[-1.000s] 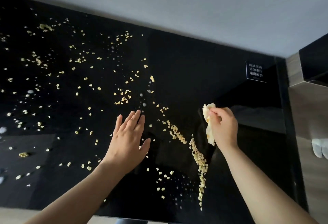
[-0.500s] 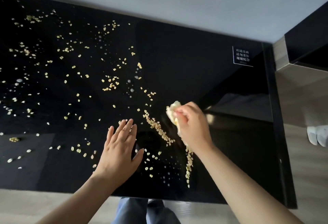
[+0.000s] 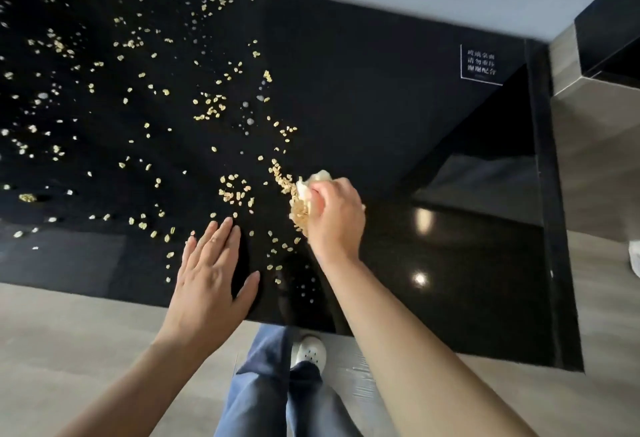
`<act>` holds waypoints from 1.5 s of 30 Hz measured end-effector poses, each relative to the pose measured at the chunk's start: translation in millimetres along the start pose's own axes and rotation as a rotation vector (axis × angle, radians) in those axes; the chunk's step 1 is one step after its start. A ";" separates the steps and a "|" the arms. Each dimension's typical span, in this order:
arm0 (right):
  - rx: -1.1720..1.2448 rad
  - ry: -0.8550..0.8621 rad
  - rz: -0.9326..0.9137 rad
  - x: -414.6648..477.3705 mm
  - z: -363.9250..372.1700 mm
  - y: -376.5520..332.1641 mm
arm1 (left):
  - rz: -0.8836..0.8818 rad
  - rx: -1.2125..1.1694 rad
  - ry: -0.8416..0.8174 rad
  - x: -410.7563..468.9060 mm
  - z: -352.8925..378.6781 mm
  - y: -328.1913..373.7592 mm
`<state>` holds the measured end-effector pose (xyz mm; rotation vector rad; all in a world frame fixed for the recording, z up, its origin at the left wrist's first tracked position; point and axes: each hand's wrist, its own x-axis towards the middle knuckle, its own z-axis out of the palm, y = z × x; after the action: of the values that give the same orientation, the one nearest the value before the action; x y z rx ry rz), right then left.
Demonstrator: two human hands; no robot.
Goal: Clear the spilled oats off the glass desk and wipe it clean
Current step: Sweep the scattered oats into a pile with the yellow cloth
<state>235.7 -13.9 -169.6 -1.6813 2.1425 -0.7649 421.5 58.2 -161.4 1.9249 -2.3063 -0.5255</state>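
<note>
Pale oat flakes (image 3: 211, 111) lie scattered over the left and middle of the black glass desk (image 3: 363, 90). My right hand (image 3: 337, 218) is closed on a crumpled pale cloth (image 3: 311, 183) pressed to the glass, with a dense heap of oats (image 3: 299, 216) bunched against its left side. My left hand (image 3: 211, 280) lies flat with fingers spread near the desk's front edge, just left of the heap, holding nothing.
A white-lettered sticker (image 3: 481, 64) sits at the desk's far right corner. A grey cabinet (image 3: 595, 145) stands to the right. Below the front edge are my jeans leg (image 3: 270, 384) and a white shoe (image 3: 310, 353) on the light floor.
My right hand has swept the cloth leftward, gathering the line of oats into a heap. My left hand slid nearer to the front edge. The view tilted down, showing legs and floor.
</note>
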 end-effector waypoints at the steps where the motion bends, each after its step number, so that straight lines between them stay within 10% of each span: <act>1: 0.032 -0.061 -0.018 2.8 1.9 -8.2 | -0.008 0.001 0.003 -3.2 1.1 -0.2; 17: 0.015 0.323 0.267 -98.0 -34.7 57.3 | 0.009 0.097 -0.005 -8.4 0.0 -5.1; 25: 0.161 0.074 0.117 -68.8 -5.2 -15.8 | 0.144 -0.006 -0.037 -5.7 -17.9 -29.8; 34: 0.056 0.349 0.364 -146.7 -9.5 3.1 | 0.219 -0.058 -0.016 -20.1 -29.4 -61.1; 45: 0.234 0.267 0.302 -118.7 21.1 -77.0 | 0.045 0.007 -0.093 -23.2 -49.4 -138.3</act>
<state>339.6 82.7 -151.4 -1.1599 2.3006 -1.1452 569.9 50.6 -155.7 1.8848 -2.4044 -0.6151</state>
